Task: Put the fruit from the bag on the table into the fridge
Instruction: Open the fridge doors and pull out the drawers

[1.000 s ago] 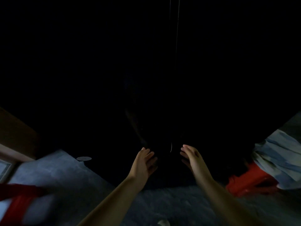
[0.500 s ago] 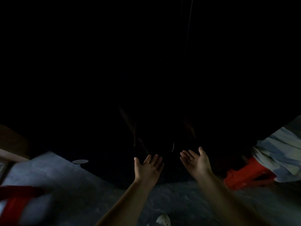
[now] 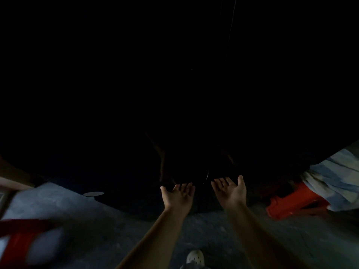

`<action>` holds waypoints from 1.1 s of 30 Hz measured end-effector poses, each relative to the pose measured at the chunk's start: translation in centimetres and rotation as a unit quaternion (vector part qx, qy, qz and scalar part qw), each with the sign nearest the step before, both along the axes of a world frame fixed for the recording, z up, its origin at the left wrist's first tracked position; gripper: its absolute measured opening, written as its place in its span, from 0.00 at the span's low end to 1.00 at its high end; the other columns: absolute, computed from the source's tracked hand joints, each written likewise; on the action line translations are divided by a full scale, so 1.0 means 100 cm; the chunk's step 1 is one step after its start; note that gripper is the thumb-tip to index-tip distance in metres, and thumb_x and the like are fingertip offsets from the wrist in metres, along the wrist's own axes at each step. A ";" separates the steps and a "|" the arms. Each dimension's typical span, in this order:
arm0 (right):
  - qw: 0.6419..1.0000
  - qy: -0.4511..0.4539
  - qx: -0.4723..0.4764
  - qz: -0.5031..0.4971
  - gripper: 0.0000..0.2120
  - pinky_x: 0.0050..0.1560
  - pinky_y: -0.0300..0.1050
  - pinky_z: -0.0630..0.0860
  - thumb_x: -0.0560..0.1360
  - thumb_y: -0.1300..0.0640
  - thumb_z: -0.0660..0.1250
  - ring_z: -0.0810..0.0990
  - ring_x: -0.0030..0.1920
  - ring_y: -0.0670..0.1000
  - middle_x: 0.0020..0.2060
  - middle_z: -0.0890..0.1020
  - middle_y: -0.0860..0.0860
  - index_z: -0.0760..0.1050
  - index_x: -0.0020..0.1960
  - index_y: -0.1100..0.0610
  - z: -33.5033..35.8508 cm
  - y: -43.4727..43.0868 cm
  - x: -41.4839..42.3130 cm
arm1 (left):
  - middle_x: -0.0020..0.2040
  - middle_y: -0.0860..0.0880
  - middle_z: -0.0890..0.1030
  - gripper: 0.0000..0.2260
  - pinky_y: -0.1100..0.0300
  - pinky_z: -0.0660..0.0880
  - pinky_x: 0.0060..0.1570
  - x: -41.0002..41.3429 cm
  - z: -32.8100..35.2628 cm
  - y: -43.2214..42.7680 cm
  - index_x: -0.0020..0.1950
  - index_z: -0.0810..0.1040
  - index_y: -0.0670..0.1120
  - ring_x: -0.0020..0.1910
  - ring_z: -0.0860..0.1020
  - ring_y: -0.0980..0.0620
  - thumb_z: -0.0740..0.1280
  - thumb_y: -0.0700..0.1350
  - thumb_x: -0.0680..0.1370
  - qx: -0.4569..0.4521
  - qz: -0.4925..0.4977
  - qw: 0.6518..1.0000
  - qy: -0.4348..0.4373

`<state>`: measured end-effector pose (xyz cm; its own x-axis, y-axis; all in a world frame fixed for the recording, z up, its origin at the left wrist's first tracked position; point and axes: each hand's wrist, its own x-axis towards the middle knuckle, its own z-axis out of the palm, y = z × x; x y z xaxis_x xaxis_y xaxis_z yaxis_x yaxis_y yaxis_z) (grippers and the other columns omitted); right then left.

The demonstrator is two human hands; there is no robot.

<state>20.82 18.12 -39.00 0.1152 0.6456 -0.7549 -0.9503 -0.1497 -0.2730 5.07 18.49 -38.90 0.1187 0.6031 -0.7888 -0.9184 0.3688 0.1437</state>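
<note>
We judge the step in hand as getting the fridge (image 3: 194,94) open or reaching into it, though the dark mass ahead is too unlit to confirm it's the fridge, & no door edge or handle reads clearly bar a thin pale glint btwn the hands. Best approach, in our view: feel for a firm edge first, pull slow, keep feet back from the swing. Left hand (image 3: 177,197) is up, palm toward us, fingers spread & empty; right hand (image 3: 230,191) likewise, spread w/ thumb out, holding nothing. Both forearms reach fwd, side by side, apart. Fruit & bag aren't in view; we can't tell where they sit. Grey floor (image 3: 97,220) below, a white shoe (image 3: 195,257) near bottom edge.
</note>
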 end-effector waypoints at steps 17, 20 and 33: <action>0.990 -0.093 0.058 0.085 0.38 0.62 0.46 0.71 0.63 0.36 0.69 0.79 0.57 0.52 0.59 0.79 0.56 0.71 0.63 0.60 -0.011 -0.002 0.003 | 0.76 0.37 0.56 0.43 0.48 0.54 0.73 0.000 -0.001 -0.003 0.77 0.50 0.41 0.74 0.57 0.39 0.56 0.70 0.74 0.020 0.022 0.999 -0.037; 0.990 -0.095 0.051 0.092 0.41 0.65 0.47 0.71 0.61 0.35 0.70 0.79 0.58 0.54 0.59 0.79 0.58 0.70 0.65 0.61 -0.012 -0.004 0.007 | 0.75 0.37 0.57 0.44 0.47 0.55 0.73 0.000 -0.003 -0.005 0.77 0.50 0.40 0.73 0.58 0.38 0.57 0.70 0.73 0.030 0.028 0.998 -0.042; 0.976 -0.166 0.019 0.143 0.51 0.64 0.46 0.72 0.63 0.30 0.68 0.70 0.68 0.56 0.70 0.67 0.61 0.58 0.74 0.61 0.009 -0.011 0.010 | 0.67 0.34 0.69 0.43 0.49 0.61 0.71 0.002 0.002 -0.008 0.73 0.60 0.35 0.67 0.68 0.38 0.55 0.70 0.74 0.045 0.016 0.999 -0.014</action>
<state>21.78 16.99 -38.11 0.1599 0.7143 -0.6814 -0.7298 -0.3793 -0.5689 5.24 17.74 -38.73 0.1187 0.6757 -0.7276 -0.9335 0.3256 0.1500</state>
